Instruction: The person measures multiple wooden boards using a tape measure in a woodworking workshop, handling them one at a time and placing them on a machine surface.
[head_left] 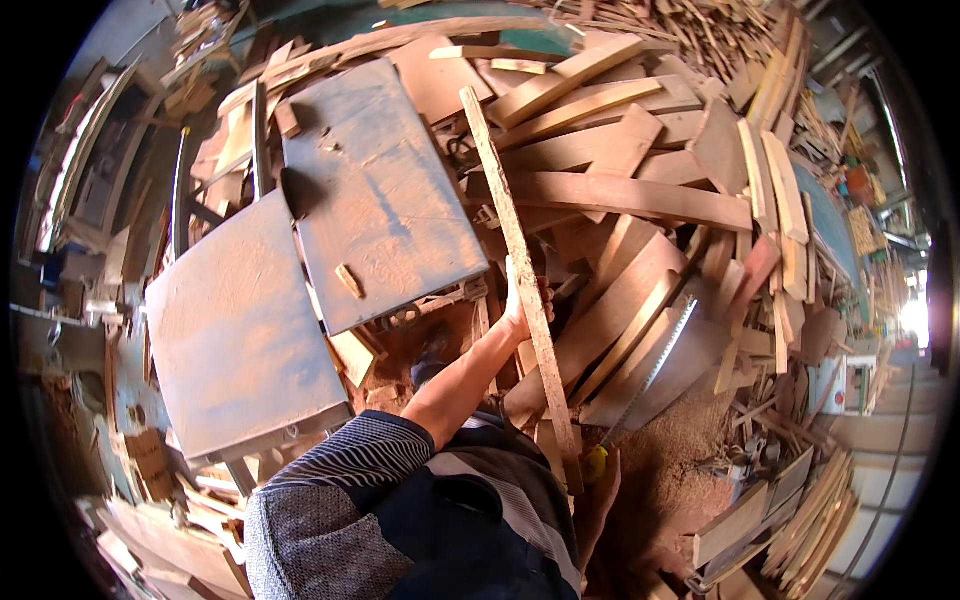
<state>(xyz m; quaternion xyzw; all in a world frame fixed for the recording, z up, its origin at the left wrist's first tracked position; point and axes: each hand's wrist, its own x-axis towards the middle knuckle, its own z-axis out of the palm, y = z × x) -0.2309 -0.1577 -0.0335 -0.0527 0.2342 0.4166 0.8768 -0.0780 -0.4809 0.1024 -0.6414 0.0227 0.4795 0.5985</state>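
Observation:
Near the middle, my left hand [517, 306] is closed round a long, narrow strip of wood [524, 258] with a rough, bark-like face. The strip slants from the far side down toward my body. By its near end, my right hand [603, 488] is closed on a yellow tape measure [595, 464], partly hidden by the strip. A pale, marked length of tape [668, 348] runs out from it to the far right. Left of my left arm stands a machine with a dusty metal table [375, 200], its second plate [245, 325] closer to me.
A large heap of boards and offcuts [640, 195] lies beyond and right of the strip. Sawdust [665, 480] covers the floor at my right. More planks [815, 530] are stacked at the lower right. A small wood scrap [349, 281] rests on the metal table.

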